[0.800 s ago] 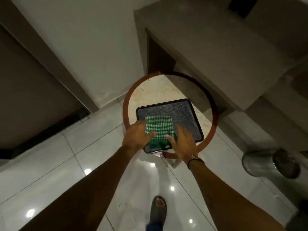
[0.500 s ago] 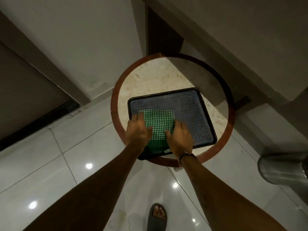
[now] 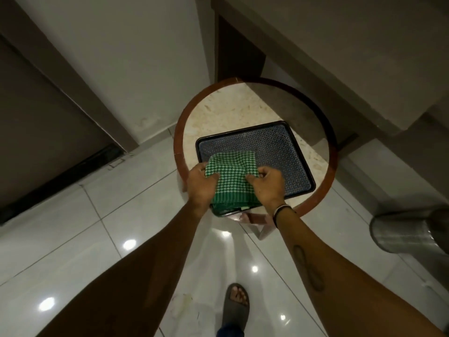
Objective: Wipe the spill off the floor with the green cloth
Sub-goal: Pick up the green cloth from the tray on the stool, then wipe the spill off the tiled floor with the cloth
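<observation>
Both hands, left hand [image 3: 201, 184] and right hand [image 3: 267, 184], now pinch and bunch the green cloth [image 3: 230, 178] on the tray [image 3: 286, 152]; floor [image 3: 85, 227] wiping remains.

folded cloth [image 3: 230, 171]: green-and-white houndstooth check, solid green hem | rectangular tray [image 3: 279, 147]: black rim, blue-grey lattice pattern | round table [image 3: 218, 113]: reddish-brown rim, cream speckled top | floor tiles [image 3: 73, 227]: glossy white | slipper [image 3: 235, 310]: grey

Both forearms bare, no sleeves. Right wrist wears a thin dark band [image 3: 283, 210]; elongated loop tattoo [image 3: 308, 267] below the band. One foot in a grey slide sandal [image 3: 236, 306].
</observation>
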The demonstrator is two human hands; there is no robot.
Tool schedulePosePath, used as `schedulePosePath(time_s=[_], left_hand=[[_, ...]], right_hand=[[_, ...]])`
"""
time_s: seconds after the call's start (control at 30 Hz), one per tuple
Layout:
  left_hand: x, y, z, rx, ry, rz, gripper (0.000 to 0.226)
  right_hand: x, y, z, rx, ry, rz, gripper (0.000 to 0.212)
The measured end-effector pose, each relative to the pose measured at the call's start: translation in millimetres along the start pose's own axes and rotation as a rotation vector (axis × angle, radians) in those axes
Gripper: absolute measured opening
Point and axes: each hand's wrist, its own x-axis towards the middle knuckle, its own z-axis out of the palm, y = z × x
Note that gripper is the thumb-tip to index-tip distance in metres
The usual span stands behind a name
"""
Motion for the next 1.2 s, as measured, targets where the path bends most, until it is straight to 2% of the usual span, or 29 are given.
schedulePosePath(time_s=[0.1, 0.2, 0.27, 0.4, 0.6, 0.7, 0.8, 0.97, 1.0, 1.1, 1.2], left_hand=[[-42, -3, -49, -0.133, -0.005, -0.020, 0.036], [-96, -11, -114, -0.197, -0.021, -0.055, 0.039], [-136, -22, -163, -0.226, -0.070, -0.056, 0.037], [-216, -57, -258, -0.142, -0.177, -0.002, 0.025], [-301, -125, -367, -0.058, -0.258, -0.043, 0.031], [-317, -176, -382, -0.048, -0.260, -0.100, 0.036], [-319, -240, -380, -0.051, -0.237, -0.143, 0.030], [-307, -387, -355, 0.040, -0.202, -0.189, 0.034], [-303, -421, -348, 0.068, -0.211, -0.200, 0.038], [-291, -519, -331, 0.156, -0.247, -0.224, 0.045], [-278, -595, -317, 0.229, -0.257, -0.245, 0.045]], right_hand=[[-61, -13, 0, 0.111, -0.045, 0.020, 0.012], [-140, -19, -1, 0.200, -0.099, 0.009, 0.007], [-201, -18, 1, 0.253, -0.131, 0.019, 0.017], [-321, -1, 18, 0.356, -0.197, 0.100, 0.014], [-471, 51, 71, 0.357, -0.238, 0.209, 0.029], [-511, 94, 95, 0.370, -0.235, 0.267, 0.035], [-526, 149, 123, 0.398, -0.196, 0.316, 0.036], [-524, 284, 197, 0.369, -0.166, 0.363, 0.017], [-519, 316, 213, 0.339, -0.160, 0.360, 0.016], [-505, 407, 257, 0.153, -0.173, 0.325, 0.031], [-492, 480, 287, 0.002, -0.213, 0.299, 0.032]])
